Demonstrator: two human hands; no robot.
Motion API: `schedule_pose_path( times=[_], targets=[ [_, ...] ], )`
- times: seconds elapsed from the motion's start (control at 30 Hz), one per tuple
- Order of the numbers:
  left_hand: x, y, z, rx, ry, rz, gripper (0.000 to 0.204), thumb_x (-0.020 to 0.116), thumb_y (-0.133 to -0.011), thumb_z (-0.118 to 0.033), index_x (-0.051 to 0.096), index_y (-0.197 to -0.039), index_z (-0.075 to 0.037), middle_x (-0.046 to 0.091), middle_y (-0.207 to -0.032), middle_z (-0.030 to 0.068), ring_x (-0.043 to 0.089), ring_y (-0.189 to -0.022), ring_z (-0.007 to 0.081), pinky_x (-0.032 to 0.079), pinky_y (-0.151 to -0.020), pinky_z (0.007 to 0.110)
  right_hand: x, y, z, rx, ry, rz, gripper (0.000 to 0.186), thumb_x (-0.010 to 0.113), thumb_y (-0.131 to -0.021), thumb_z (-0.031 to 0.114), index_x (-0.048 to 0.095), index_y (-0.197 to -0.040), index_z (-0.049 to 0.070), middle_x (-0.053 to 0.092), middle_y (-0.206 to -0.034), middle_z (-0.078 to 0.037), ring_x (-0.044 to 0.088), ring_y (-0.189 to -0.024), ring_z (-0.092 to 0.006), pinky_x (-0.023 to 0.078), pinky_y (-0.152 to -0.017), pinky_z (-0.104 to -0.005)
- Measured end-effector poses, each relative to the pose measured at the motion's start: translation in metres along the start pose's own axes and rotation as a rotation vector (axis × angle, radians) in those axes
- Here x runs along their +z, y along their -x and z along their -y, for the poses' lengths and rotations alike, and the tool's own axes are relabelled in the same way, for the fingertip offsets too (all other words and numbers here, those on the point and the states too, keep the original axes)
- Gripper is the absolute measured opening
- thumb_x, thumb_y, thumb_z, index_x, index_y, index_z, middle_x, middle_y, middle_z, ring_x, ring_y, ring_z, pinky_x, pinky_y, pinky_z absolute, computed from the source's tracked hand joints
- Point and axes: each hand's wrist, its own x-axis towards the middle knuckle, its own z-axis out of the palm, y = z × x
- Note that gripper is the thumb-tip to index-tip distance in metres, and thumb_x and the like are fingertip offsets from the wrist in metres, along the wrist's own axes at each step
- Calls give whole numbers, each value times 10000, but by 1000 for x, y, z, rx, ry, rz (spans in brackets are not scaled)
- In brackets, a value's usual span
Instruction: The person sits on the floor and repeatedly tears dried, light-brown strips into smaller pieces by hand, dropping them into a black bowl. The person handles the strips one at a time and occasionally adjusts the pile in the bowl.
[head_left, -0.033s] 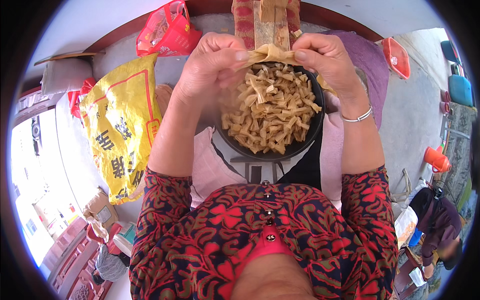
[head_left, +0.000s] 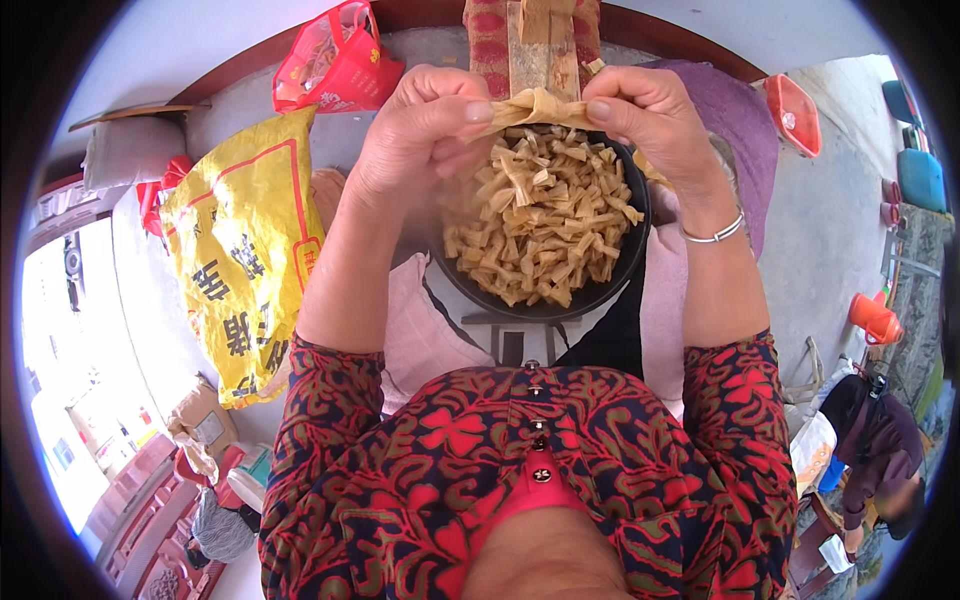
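Note:
A tan, pliable folded strip (head_left: 541, 106) stretches between my two hands above the far edge of a round black pan. My left hand (head_left: 428, 120) pinches its left end between thumb and fingers. At the other end my right hand (head_left: 648, 112) grips it the same way, a silver bangle on that wrist. The black pan (head_left: 641, 205) sits between my knees, heaped with many short, tan, crinkled pieces (head_left: 545, 225) of similar look. My left fingers and the strip partly hide the pan's far rim.
Beyond the pan stands a narrow wooden board (head_left: 529, 65) over a red patterned cloth. A yellow printed sack (head_left: 240, 270) and a red bag (head_left: 345, 70) lie to the left. Purple cloth (head_left: 745, 130), a red basin (head_left: 793, 115) and an orange bucket (head_left: 876, 320) are right; a person (head_left: 885, 440) sits further off.

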Motion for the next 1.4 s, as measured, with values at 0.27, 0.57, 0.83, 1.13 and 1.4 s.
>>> schedule_pose_path(
  times=[0.27,0.57,0.83,1.13,1.4],
  targets=[
    [-6,6,-8,-94,-293,79,292,644,-855,-229,568,-667,-19,469,-520,-20,416,-435,77,319,-428,222,-13,10,10,-100,140,-52,144,644,-871,98,658,-791,-21,596,-701,17,509,-652,-48,408,-583,-206],
    [16,-6,24,397,-1377,-117,245,644,-847,-220,629,-983,-17,591,-729,97,589,-712,236,466,-653,354,6,4,-11,-52,407,-50,133,645,-854,100,627,-768,-1,518,-596,-1,445,-570,-49,363,-517,-238],
    [2,-5,17,-117,-1007,184,289,556,-925,-298,588,-879,-15,532,-617,111,555,-597,258,447,-582,363,2,13,-4,-71,507,-31,209,664,-851,143,589,-723,-4,473,-561,-11,400,-530,-74,340,-480,-253],
    [-24,-70,37,235,-1495,-541,263,626,-869,-391,674,-991,-163,630,-677,128,637,-676,326,484,-610,415,-23,-42,-44,-173,710,-443,190,601,-904,189,636,-842,13,487,-585,24,406,-544,-47,355,-497,-241],
    [-29,-72,34,25,-1584,-519,380,607,-848,-506,689,-1021,-177,669,-757,133,662,-771,324,507,-677,406,-27,-57,-56,62,1167,-428,188,631,-879,197,681,-818,26,601,-606,-26,516,-542,-74,424,-527,-260]
  ],
)
